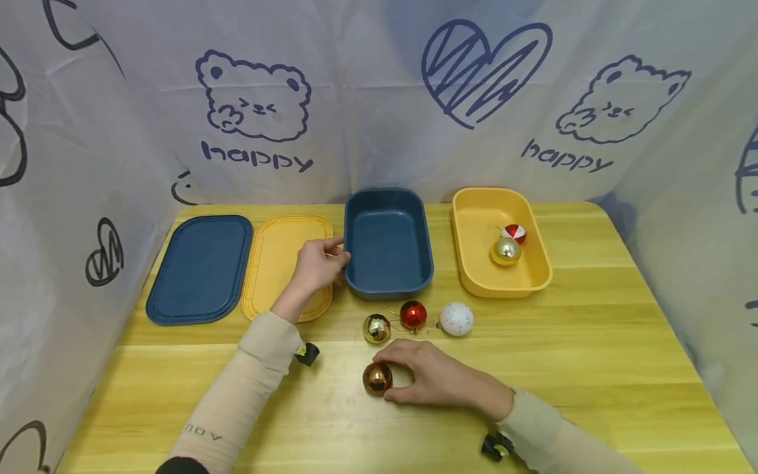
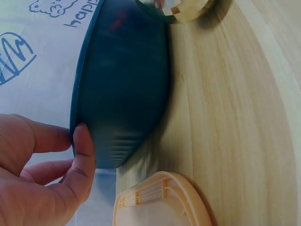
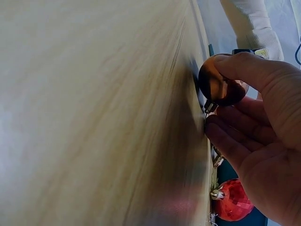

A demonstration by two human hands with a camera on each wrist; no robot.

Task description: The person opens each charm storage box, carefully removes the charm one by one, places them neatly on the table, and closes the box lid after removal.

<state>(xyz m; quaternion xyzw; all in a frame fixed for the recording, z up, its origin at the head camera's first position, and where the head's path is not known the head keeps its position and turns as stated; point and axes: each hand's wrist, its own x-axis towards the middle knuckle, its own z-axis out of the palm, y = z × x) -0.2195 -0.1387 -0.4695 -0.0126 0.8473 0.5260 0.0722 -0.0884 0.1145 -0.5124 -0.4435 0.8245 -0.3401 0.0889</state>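
Observation:
My left hand (image 1: 320, 263) pinches the left rim of a dark blue plastic box (image 1: 387, 289); the left wrist view shows finger and thumb on either side of its edge (image 2: 122, 84). Between thumb and fingers, my right hand (image 1: 435, 375) grips a shiny copper-brown Christmas bauble (image 1: 377, 379) at the table. The bauble (image 3: 218, 84) has its small metal cap facing the fingers in the right wrist view. In front of the blue box lie a gold bauble (image 1: 376, 328), a red bauble (image 1: 413, 315) and a white speckled bauble (image 1: 456, 319).
To the right stands a yellow box (image 1: 503, 289) holding a gold bauble (image 1: 506, 251) and a red-and-white bauble (image 1: 514, 233). A blue lid (image 1: 201, 270) and a yellow lid (image 1: 290, 243) lie flat at left on the wooden table (image 1: 568, 382). Printed cloth (image 1: 367, 99) hangs behind.

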